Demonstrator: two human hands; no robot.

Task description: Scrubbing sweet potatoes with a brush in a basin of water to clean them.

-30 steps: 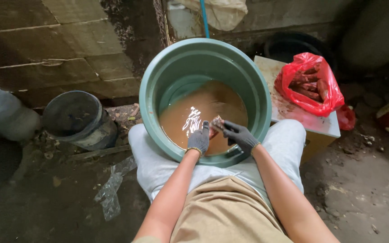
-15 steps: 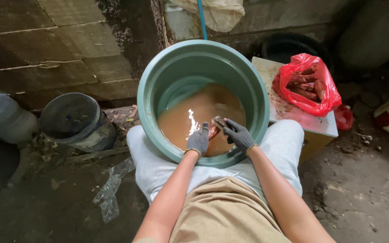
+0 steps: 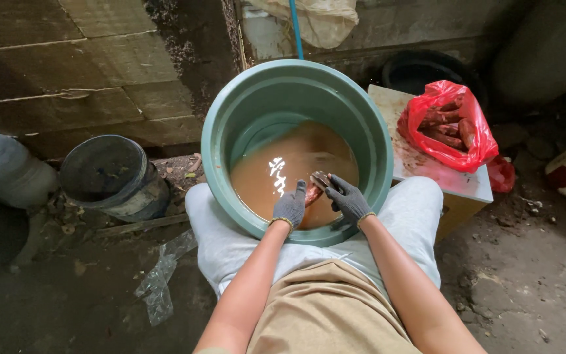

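Both gloved hands are closed around a reddish root (image 3: pixel 318 183), left hand (image 3: pixel 290 206) and right hand (image 3: pixel 348 198) touching it right above the muddy water in the green tub (image 3: pixel 371 141). Off right of the right hand there's a red bag (image 3: pixel 476 141) of more roots, and a dark bucket (image 3: pixel 109 174) sits well left of the left hand.

We see soft, dim daylight from above, with no hard shadows. A white glare patch sits on the muddy water (image 3: pixel 283 174) in the green tub (image 3: pixel 221 124). Corners darken; edges bend slightly, and the floor (image 3: pixel 67 308) looks mildly soft.
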